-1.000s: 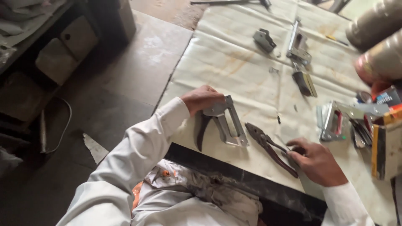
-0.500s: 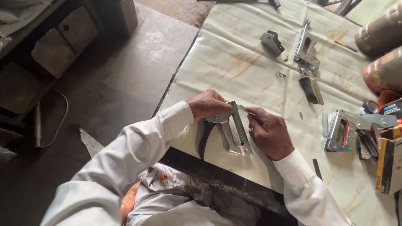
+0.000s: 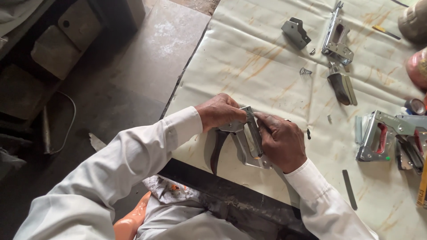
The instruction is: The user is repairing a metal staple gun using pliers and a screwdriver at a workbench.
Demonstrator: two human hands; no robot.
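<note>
Silver metal staple-gun body with a dark curved handle (image 3: 243, 144) is being held flat on the stained cream table sheet (image 3: 249, 66), near its front edge, between both hands. Its upper end is being gripped by the left hand (image 3: 220, 111), closed around it from the left. Its long axis is running from that end down toward the table edge, and the frame is being pressed along its right side by the curled fingers of the right hand (image 3: 281, 141). Farther right, a second staple gun with a red lever (image 3: 378, 138) is lying well apart.
</note>
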